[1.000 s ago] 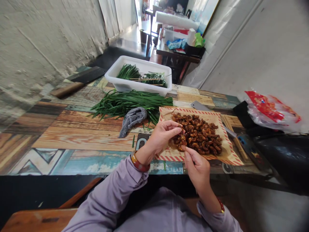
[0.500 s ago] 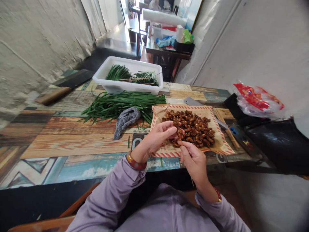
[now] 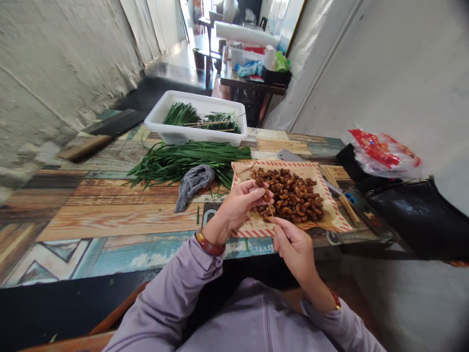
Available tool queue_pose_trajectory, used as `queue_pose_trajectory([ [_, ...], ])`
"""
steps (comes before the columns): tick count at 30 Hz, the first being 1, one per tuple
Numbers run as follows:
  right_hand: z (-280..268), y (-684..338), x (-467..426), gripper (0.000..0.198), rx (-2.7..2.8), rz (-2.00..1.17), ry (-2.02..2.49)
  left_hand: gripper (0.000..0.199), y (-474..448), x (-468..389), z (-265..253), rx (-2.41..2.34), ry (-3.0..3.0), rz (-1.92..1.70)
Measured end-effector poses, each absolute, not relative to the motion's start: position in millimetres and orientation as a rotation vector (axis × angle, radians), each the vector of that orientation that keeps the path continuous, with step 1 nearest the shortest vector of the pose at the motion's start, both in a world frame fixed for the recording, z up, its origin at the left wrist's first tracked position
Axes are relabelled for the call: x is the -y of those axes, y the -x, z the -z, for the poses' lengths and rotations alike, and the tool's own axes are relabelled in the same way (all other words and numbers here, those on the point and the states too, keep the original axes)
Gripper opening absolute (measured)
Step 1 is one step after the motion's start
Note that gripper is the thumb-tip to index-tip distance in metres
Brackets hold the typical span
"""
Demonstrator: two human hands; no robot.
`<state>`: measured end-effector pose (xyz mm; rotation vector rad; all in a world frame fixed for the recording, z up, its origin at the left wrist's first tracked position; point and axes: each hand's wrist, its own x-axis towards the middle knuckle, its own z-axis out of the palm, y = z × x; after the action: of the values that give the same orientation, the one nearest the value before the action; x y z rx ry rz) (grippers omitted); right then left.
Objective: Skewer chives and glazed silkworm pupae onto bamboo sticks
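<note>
My left hand [image 3: 240, 204] is closed, with thumb and fingers pinching dark brown, glossy meat-like pieces [image 3: 266, 196] on a thin wooden skewer [image 3: 270, 210]. Lower down, my right hand [image 3: 296, 244] grips the same skewer between thumb and fingertips. A short bare length of the stick shows between the two hands. Just beyond them, a heap of the same glazed brown pieces [image 3: 298, 195] lies on a paper sheet with a red-striped border [image 3: 339, 219]. Whether the pieces are meat or something else I cannot tell.
Long green chives [image 3: 183, 159] lie left of the paper, beside a grey cloth [image 3: 194, 183]. Behind them stands a white tub [image 3: 166, 128] with cut greens and skewers. A cleaver [image 3: 106, 132] rests at far left. Loose sticks [image 3: 346, 205] and a black bag [image 3: 410, 215] are at right.
The pieces in my left hand have shifted up and slightly left, away from my right hand. More bare skewer shows between the hands, and its tail below my right hand no longer shows.
</note>
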<state>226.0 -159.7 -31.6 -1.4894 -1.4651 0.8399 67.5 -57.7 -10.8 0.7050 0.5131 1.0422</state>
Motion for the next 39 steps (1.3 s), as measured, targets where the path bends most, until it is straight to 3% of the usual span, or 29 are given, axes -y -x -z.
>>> queue_pose_trajectory([
  [18, 19, -218, 152, 0.031, 1.476, -0.751, 1.485, 0.038, -66, 65, 7, -0.464, -0.767, -0.955],
  [26, 25, -217, 158, 0.031, 1.487, -0.784, 1.49, 0.046, -58, 57, 6, -0.497, -0.672, -1.113],
  [39, 29, -217, 160, 0.031, 1.516, -0.748, 1.484, 0.031, -58, 53, 15, -0.477, -0.687, -1.189],
])
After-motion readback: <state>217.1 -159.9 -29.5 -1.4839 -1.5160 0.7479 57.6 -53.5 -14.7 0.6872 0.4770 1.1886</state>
